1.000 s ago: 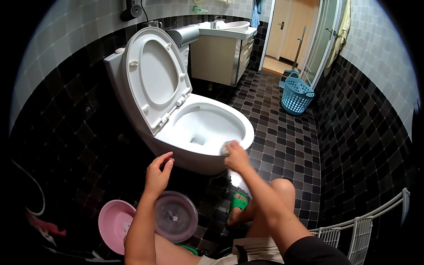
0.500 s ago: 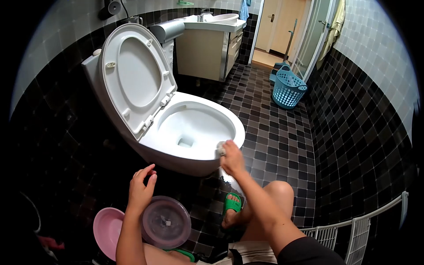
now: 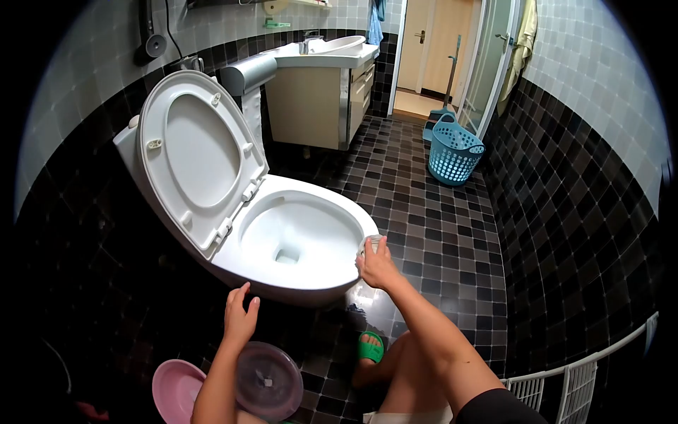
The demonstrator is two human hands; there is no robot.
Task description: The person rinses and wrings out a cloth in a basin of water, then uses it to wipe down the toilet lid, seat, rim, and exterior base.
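Observation:
A white toilet [image 3: 304, 212] stands with its seat and lid [image 3: 201, 148] raised, and a little water lies at the bottom of the bowl. My right hand [image 3: 378, 267] is closed on a pale, crumpled cloth [image 3: 371, 244], pressed against the front right of the rim. Near the toilet's lower side, my left hand [image 3: 241, 314] hangs empty with its fingers apart. Below that hand sits a translucent basin [image 3: 279, 378], and a pink basin [image 3: 175, 389] is beside it, partly behind my left forearm.
A blue laundry basket [image 3: 454, 159] stands near the doorway, with a broom and dustpan [image 3: 439, 116] behind it. The vanity cabinet [image 3: 311, 106] is beyond the toilet. A white rack [image 3: 575, 389] is at the lower right. The tiled floor [image 3: 431, 226] shines near my foot.
The view has shifted, so the toilet sits further left. My right hand has moved along the rim toward its front with the cloth. My left hand remains open beside the toilet.

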